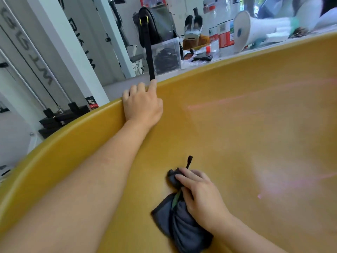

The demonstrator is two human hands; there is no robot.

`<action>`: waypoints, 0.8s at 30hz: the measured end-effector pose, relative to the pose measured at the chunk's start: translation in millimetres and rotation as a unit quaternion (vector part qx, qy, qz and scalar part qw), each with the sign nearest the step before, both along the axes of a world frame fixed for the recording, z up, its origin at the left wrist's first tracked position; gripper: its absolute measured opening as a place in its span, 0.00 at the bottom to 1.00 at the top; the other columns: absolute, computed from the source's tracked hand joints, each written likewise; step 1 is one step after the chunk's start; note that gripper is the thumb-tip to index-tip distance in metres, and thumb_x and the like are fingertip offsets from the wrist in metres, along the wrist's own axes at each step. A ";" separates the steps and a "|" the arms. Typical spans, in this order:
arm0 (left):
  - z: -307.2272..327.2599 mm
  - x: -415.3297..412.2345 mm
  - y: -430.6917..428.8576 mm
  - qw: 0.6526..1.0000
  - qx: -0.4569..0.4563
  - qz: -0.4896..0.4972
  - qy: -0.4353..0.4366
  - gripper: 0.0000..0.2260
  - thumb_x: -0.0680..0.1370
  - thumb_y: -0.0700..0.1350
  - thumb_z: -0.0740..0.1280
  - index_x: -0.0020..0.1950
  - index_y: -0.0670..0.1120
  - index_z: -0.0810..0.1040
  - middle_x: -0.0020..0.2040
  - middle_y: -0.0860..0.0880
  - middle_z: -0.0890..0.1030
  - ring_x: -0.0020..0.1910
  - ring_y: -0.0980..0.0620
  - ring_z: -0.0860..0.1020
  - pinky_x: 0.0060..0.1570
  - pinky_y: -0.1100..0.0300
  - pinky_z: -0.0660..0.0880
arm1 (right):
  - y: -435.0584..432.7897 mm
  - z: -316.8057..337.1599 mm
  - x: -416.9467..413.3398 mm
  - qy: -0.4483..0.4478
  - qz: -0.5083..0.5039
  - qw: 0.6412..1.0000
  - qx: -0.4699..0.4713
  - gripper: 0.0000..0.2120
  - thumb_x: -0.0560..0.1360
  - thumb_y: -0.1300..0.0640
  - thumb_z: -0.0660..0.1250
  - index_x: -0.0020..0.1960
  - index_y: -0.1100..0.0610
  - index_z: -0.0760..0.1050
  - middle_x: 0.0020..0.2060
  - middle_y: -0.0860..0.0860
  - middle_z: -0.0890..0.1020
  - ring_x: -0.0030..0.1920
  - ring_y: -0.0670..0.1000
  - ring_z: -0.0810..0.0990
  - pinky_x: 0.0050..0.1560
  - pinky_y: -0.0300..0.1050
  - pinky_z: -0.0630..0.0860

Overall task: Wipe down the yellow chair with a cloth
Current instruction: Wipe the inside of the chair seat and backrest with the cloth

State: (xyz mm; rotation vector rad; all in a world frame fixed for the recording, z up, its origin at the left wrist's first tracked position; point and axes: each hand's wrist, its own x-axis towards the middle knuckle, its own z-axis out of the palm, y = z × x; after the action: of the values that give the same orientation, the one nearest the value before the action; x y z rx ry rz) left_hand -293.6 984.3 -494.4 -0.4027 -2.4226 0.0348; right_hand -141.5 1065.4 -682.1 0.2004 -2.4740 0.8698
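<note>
The yellow chair (237, 125) fills the lower and right parts of the frame, its curved rim sweeping from the lower left up to the upper right edge. The left hand (142, 105) sits at the rim in the upper middle, its fingers curled over the edge and gripping it, with the forefinger lifted up beside the hanging end of a black strap (150, 57). Low in the middle, the right hand (200, 196) presses a dark grey cloth (184, 225) flat onto the inner face of the chair, its fingers bent over the bunched front of the cloth and holding it; the rest of the cloth trails under the wrist toward the bottom edge. A thin black loop (189, 160) sticks out just above the fingertips. To the right of this hand lies a broad stretch of bare yellow surface, with pale pink glare across it. Beyond the rim, a table (118, 86) runs along the top of the frame. On it stands a clear box (166, 55) holding dark coiled cables, with a black bag (156, 24) behind it, the strap dropping from the bag. A white headset (192, 31), red and white cartons (225, 33) and a white cone (244, 30) lying on its side stand further right. At the middle left, black weights (62, 117) lie on the floor.
</note>
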 end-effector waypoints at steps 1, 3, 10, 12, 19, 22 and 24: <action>-2.4 -0.8 2.2 0.999 0.030 0.000 0.014 0.22 0.78 0.48 0.55 0.73 0.51 0.64 0.62 0.43 0.74 0.61 0.43 0.69 0.61 0.49 0.61 | 4.8 2.6 -12.3 0.042 -0.009 0.999 0.021 0.15 0.78 0.60 0.61 0.62 0.51 0.77 0.66 0.44 0.75 0.59 0.54 0.75 0.56 0.45 0.77; -5.6 -3.5 4.7 0.996 0.076 -0.008 0.039 0.21 0.78 0.47 0.55 0.71 0.51 0.68 0.60 0.44 0.76 0.59 0.43 0.70 0.60 0.50 0.61 | 11.1 13.7 -44.7 0.113 -0.017 0.992 0.047 0.12 0.76 0.62 0.66 0.58 0.54 0.80 0.61 0.48 0.80 0.49 0.56 0.77 0.46 0.50 0.80; -18.2 -15.4 2.5 0.990 0.100 -0.041 0.094 0.22 0.76 0.47 0.56 0.70 0.51 0.71 0.59 0.45 0.78 0.59 0.43 0.71 0.62 0.51 0.59 | 43.4 165.3 -173.8 0.309 -0.233 0.917 -0.095 0.10 0.77 0.62 0.62 0.53 0.63 0.80 0.50 0.59 0.76 0.49 0.58 0.75 0.50 0.47 0.72; -19.6 -14.2 5.0 0.987 0.116 -0.037 0.103 0.23 0.74 0.47 0.56 0.69 0.51 0.72 0.59 0.44 0.79 0.59 0.43 0.72 0.61 0.50 0.59 | 27.7 137.6 -165.7 0.320 -0.244 0.910 -0.099 0.10 0.77 0.63 0.63 0.54 0.63 0.81 0.47 0.60 0.77 0.47 0.60 0.76 0.49 0.49 0.73; -21.9 -12.8 6.0 0.987 0.118 -0.041 0.105 0.24 0.73 0.45 0.60 0.70 0.51 0.71 0.62 0.44 0.77 0.61 0.43 0.71 0.66 0.48 0.60 | 13.2 33.1 -95.4 0.211 -0.086 0.974 0.018 0.13 0.74 0.59 0.58 0.48 0.60 0.81 0.42 0.56 0.75 0.42 0.59 0.76 0.40 0.49 0.76; -24.7 -10.3 4.2 0.989 0.096 -0.035 0.106 0.26 0.72 0.45 0.61 0.71 0.51 0.69 0.65 0.44 0.75 0.64 0.43 0.69 0.69 0.48 0.58 | 40.2 120.0 -147.0 0.295 -0.183 0.938 -0.011 0.10 0.71 0.64 0.61 0.47 0.62 0.81 0.45 0.59 0.78 0.45 0.61 0.77 0.45 0.48 0.72; -25.1 -11.4 3.0 0.990 0.080 -0.038 0.107 0.26 0.72 0.44 0.61 0.72 0.50 0.68 0.66 0.43 0.74 0.65 0.42 0.68 0.70 0.47 0.57 | 54.2 153.3 -168.7 0.300 -0.259 0.915 -0.078 0.10 0.73 0.65 0.63 0.50 0.62 0.81 0.48 0.60 0.78 0.47 0.62 0.76 0.45 0.46 0.70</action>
State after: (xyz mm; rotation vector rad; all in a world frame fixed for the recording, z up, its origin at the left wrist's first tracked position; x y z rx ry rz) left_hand -305.0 987.3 -519.5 -0.3964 -2.1785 -0.1419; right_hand -310.2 1119.6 -528.8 -0.2126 -1.7455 0.6414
